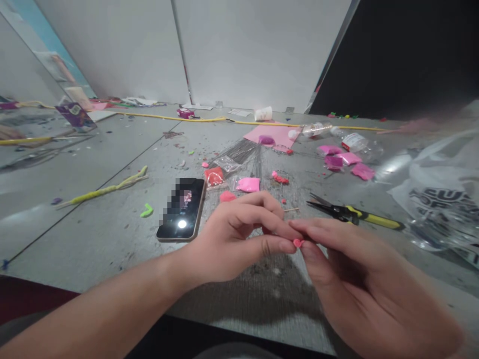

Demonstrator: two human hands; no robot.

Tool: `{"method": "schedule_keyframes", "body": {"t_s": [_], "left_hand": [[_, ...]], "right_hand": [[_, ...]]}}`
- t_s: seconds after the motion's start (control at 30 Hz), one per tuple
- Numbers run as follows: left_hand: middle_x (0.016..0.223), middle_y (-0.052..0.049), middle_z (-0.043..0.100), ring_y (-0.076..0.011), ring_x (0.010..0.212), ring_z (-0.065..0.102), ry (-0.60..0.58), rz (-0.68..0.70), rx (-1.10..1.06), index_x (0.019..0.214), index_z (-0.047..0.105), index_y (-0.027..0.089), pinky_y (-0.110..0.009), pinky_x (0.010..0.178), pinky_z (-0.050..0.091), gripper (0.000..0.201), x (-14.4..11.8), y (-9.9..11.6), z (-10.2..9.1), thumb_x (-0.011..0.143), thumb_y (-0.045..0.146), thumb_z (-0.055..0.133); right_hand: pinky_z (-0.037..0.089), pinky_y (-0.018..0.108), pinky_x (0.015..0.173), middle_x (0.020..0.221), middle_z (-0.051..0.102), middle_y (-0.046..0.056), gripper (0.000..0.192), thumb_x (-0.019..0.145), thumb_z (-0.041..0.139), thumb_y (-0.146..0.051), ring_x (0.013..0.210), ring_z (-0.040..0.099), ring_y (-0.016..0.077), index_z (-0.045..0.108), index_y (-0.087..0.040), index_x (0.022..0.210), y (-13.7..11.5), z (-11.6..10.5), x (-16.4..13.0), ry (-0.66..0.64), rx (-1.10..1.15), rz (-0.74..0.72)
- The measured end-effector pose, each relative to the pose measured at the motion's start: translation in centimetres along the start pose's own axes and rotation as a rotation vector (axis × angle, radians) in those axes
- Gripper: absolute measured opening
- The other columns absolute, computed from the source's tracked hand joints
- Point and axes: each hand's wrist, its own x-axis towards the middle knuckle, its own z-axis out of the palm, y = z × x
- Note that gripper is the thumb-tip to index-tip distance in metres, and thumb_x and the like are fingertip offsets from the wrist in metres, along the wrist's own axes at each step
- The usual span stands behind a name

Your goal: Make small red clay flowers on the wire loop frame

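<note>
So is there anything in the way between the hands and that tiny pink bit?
No, nothing visible. The left hand and right hand already pinch the pink piece together at their fingertips. The phone and pliers lie apart on the table.

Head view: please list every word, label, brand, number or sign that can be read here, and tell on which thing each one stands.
No text can be read with certainty.
Clear plastic bag: large dark letters, creased and blurred, not readable.
Phone: screen partly pixelated, no words legible.
Plastic bottle: red and white label, too small to read.
Purple box: print too small and blurred.
Both hands, left hand and right hand, pinch a small pink piece, which shows no writing.
</note>
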Motion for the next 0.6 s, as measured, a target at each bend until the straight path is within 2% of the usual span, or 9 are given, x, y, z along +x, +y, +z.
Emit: {"method": "schedule_keyframes", "body": {"t_s": [0.27, 0.4, 0.6], "left_hand": [[0.088, -0.002, 0.062, -0.0087, 0.079, 0.062, 0.006, -0.007, 0.019, 0.089, 0.081, 0.016, -0.02, 0.073, 0.055, 0.018, -0.07, 0.03, 0.01, 0.079, 0.002, 0.082], [0.088, -0.003, 0.063, -0.01, 0.078, 0.062, 0.01, 0.002, 0.049, 0.091, 0.082, 0.019, -0.022, 0.072, 0.055, 0.015, -0.17, 0.12, 0.05, 0.08, 0.009, 0.084], [0.088, -0.004, 0.063, -0.0115, 0.079, 0.062, 0.007, 0.033, 0.089, 0.096, 0.084, 0.022, -0.024, 0.072, 0.056, 0.018, -0.21, -0.09, 0.02, 0.08, 0.015, 0.085]], "right_hand": [[0.065, 0.022, 0.088, 0.103, 0.082, 0.004, 0.018, 0.096, 0.066, -0.021, 0.091, 0.079, 0.015, 0.073, -0.022, 0.113, 0.19, 0.1, -0.15, 0.005, -0.002, 0.008], [0.065, 0.022, 0.088, 0.102, 0.082, 0.005, 0.018, 0.094, 0.068, -0.019, 0.089, 0.079, 0.0152, 0.074, -0.022, 0.111, 0.1, 0.28, -0.04, 0.031, 0.003, -0.009], [0.064, 0.026, 0.078, 0.094, 0.078, 0.004, 0.019, 0.088, 0.069, -0.012, 0.085, 0.075, 0.0149, 0.072, -0.022, 0.104, 0.1, 0.34, 0.28, 0.025, 0.078, -0.003]]}}
